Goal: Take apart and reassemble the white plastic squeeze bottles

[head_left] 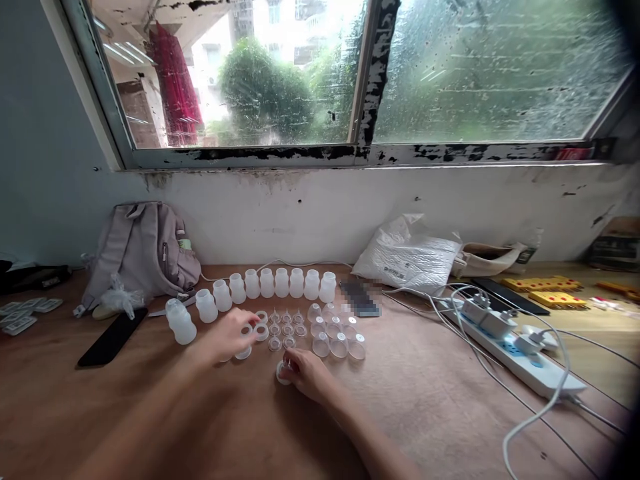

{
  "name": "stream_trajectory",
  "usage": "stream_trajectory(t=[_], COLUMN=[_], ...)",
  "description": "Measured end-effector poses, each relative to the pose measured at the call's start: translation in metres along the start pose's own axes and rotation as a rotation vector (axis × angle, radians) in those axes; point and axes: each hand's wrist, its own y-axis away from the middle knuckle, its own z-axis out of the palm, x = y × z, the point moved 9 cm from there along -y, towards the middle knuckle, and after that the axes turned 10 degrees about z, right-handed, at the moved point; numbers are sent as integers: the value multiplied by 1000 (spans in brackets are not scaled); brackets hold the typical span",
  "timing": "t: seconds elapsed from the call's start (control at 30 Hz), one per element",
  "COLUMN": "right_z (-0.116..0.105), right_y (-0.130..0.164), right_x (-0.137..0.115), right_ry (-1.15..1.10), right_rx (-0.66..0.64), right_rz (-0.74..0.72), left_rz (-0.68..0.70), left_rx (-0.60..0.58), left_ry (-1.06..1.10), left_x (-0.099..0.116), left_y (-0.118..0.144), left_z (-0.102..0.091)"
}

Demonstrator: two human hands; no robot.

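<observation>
The right hand [305, 373] pinches a small clear nipple [283, 372] against the worktop [200, 413] at frame centre. The left hand [231, 335] curls its fingers over white rings [261, 331]. Likely step: picking parts; next needs seating nipple in ring. Bottles [281, 283] line up behind.

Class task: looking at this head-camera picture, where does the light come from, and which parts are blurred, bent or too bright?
Head view: daylight comes through the rain-streaked window, washing out the buildings outside; the window frame bows from wide-angle distortion; a pixelated patch hides the dark flat object; the translucent white plastic bottles stay fairly sharp; corners darken.
</observation>
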Motion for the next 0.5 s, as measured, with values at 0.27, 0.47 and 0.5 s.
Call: stream_trajectory(t=[0.27,0.47,0.5], right_z=[5,3,1], right_y=[4,2,2], right_x=[-6,-1,0], right_ry=[-75,-100,-113], right_rx=[39,117,151], right_rz=[-46,13,28], left_rz=[132,111,95], left_rx=[155,253,274], left_ry=[35,41,31], left_x=[49,46,45], left_y=[19,22,22], left_z=[80,73,71])
